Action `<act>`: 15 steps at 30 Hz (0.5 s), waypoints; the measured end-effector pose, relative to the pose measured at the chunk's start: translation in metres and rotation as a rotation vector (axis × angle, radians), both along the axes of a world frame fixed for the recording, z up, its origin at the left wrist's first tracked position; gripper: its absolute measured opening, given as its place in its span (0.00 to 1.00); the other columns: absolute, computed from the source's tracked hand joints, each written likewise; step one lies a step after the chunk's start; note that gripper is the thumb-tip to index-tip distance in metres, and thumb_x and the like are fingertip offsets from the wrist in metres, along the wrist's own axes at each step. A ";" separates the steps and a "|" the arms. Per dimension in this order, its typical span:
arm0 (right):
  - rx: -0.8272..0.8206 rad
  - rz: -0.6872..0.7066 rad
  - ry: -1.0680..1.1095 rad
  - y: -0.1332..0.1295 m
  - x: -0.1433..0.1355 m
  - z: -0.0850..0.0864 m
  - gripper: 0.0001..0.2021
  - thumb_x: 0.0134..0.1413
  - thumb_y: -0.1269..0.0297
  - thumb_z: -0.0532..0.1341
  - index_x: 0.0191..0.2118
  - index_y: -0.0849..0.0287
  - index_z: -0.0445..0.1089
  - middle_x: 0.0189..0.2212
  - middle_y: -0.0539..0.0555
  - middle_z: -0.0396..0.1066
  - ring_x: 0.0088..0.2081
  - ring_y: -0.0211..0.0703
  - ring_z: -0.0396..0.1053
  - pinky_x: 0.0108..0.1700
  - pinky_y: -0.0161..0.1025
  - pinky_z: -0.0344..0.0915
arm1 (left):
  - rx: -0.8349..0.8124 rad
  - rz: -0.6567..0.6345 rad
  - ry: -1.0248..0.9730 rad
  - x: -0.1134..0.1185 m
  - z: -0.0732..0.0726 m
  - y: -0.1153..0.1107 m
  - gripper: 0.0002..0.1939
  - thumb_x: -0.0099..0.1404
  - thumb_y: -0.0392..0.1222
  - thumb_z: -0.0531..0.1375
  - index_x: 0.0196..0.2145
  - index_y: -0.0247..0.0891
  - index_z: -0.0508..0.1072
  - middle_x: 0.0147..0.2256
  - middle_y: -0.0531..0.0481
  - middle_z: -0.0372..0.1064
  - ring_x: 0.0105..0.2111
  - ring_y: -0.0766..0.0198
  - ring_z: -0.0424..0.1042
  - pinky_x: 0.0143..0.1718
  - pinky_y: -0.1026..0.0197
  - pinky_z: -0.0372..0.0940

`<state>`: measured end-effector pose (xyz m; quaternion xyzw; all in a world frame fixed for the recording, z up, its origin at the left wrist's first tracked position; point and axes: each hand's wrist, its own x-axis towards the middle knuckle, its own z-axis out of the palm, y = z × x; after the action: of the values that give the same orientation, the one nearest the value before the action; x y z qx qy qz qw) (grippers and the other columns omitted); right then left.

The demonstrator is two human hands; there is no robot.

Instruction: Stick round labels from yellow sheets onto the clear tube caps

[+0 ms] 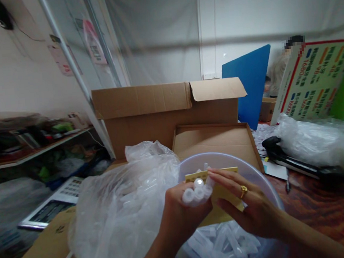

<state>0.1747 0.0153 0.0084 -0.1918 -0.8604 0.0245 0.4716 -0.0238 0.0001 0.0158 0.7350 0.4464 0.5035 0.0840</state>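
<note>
My left hand (185,210) is wrapped around a bunch of translucent white plastic tubes (196,194), their round ends facing me. At the right side of that bunch, the fingertips of my right hand (251,206) touch a tube; its fingers are stretched out and the thumb stands apart. A gold-coloured ring sits on one finger. Behind and below both hands is a yellow card (214,214), partly hidden by them. Both hands are above a round translucent tub (266,179), in which many loose tubes (227,244) lie in a jumble.
A large clear plastic bag (108,223) bulges left of the tub. Behind stand an open cardboard box (147,127) and a shallow cardboard tray (215,139). On the right, a black device (295,162), a pen (288,183) and plastic wrap (320,140) lie on the table. A person is behind the signboard (315,80).
</note>
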 end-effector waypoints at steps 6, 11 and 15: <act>0.146 -0.058 -0.120 -0.002 -0.005 -0.005 0.29 0.60 0.74 0.56 0.66 0.57 0.53 0.60 0.60 0.63 0.61 0.48 0.62 0.60 0.49 0.64 | 0.069 0.001 -0.017 0.004 -0.006 -0.005 0.10 0.49 0.29 0.60 0.15 0.34 0.64 0.16 0.55 0.64 0.18 0.72 0.59 0.21 0.69 0.55; 0.147 -0.045 -0.148 -0.001 0.003 -0.006 0.24 0.60 0.71 0.58 0.62 0.57 0.59 0.58 0.58 0.66 0.60 0.49 0.62 0.60 0.50 0.59 | 0.019 -0.023 -0.029 0.011 -0.012 -0.005 0.09 0.46 0.27 0.60 0.16 0.35 0.64 0.17 0.55 0.65 0.20 0.70 0.61 0.24 0.67 0.57; -0.036 -0.124 0.093 0.007 0.009 -0.008 0.16 0.58 0.66 0.61 0.53 0.51 0.65 0.62 0.54 0.60 0.63 0.51 0.57 0.61 0.54 0.59 | -0.042 -0.012 -0.040 0.006 -0.009 0.000 0.10 0.43 0.27 0.61 0.15 0.35 0.61 0.17 0.56 0.62 0.19 0.72 0.57 0.23 0.68 0.54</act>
<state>0.1836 0.0226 0.0007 -0.2517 -0.8235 0.0198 0.5080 -0.0175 0.0005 0.0069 0.7255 0.4505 0.5082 0.1115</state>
